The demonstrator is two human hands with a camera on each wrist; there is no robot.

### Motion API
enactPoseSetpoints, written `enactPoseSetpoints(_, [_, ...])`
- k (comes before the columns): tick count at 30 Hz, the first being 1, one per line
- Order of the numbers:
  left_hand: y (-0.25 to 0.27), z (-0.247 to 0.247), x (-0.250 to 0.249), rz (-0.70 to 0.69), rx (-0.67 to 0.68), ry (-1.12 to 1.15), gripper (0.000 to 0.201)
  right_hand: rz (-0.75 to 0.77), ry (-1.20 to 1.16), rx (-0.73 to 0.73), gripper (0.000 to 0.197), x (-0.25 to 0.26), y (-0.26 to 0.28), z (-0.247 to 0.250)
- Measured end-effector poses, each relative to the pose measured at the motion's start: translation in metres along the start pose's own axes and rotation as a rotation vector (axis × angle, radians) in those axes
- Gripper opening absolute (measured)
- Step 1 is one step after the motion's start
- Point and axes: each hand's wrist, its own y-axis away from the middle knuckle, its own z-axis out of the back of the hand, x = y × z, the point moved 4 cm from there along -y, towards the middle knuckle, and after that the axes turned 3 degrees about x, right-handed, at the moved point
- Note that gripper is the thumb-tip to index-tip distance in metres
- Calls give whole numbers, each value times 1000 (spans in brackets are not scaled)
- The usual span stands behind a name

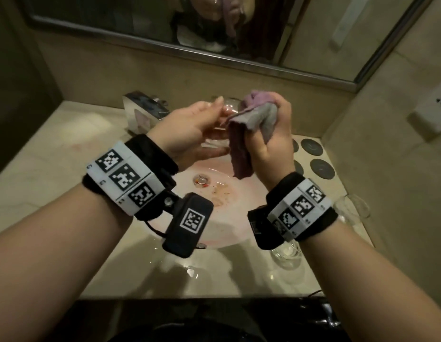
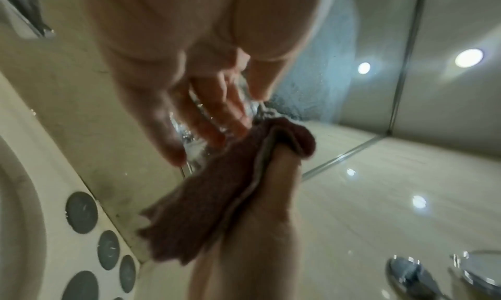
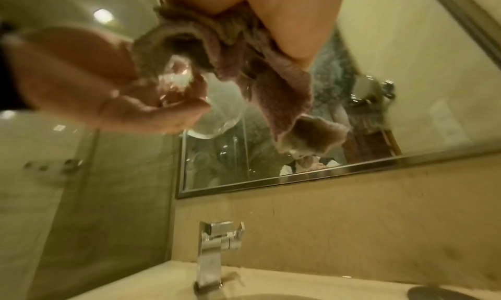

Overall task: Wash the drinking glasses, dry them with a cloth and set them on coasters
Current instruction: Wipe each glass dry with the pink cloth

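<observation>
Over the sink, my left hand [image 1: 204, 129] grips a clear drinking glass [image 1: 227, 107], thumb on one side and fingers curled round the other. My right hand [image 1: 273, 134] clutches a purple-grey cloth [image 1: 241, 144] and presses it against the glass. In the left wrist view the wet glass [image 2: 195, 139] shows between the fingers [image 2: 211, 114], with the cloth [image 2: 216, 197] draped over the right hand [image 2: 260, 229]. The right wrist view shows the cloth [image 3: 257, 69] bunched at the mouth of the glass [image 3: 216, 116]. Dark round coasters [image 1: 312, 146] lie bare on the counter at the right.
The white sink [image 1: 229, 225] has pink stains and bits near the drain. A chrome faucet [image 1: 145, 107] stands behind it. Two more clear glasses [image 1: 286, 255] [image 1: 352, 211] stand on the counter at the right front. A mirror [image 1: 214, 33] hangs above.
</observation>
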Motion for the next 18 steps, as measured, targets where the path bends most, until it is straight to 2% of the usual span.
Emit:
enactPoseSetpoints(2, [-1,-4,1,-60,-12,-21,24,28,-23,9,53,-1,2,-4])
enactPoseSetpoints(3, [-1,-5,0,-101,4,-43,24,-39,-56,-3,55,-3,1,-5])
enactPoseSetpoints(5, [-2,-5,-6,-218,86,-171,22,-359,-300,-5,54,-6,-5,-8])
enactPoseSetpoints(7, [-6,-1,-12,-304,166,-405,13,-675,-680,99,51,-8,-6,-16])
enactPoseSetpoints(9, [-8,6,-14,-354,154,-556,7,-780,-859,135,37,-4,-7,-21])
enactPoseSetpoints(10, [-9,10,-16,-407,91,-575,9,-759,-851,104,33,-4,-9,-23])
enactPoseSetpoints(12, [-9,23,-11,-455,-139,-493,35,-668,-741,17,38,-7,-15,-24])
enactPoseSetpoints(13, [-8,28,-6,-383,-270,-363,53,-621,-677,-27,48,-7,-17,-25])
enactPoseSetpoints(14, [-9,31,2,-252,-340,-201,68,-575,-620,-54,56,-6,-17,-25])
enactPoseSetpoints(15, [-10,28,10,-115,-319,-33,76,-537,-583,-60,58,-6,-17,-27])
enactPoseSetpoints(16, [-12,23,16,-20,-242,115,79,-490,-550,-53,58,-3,-16,-29])
enactPoseSetpoints(18, [-15,17,19,40,-139,279,80,-368,-441,-24,57,2,-13,-31])
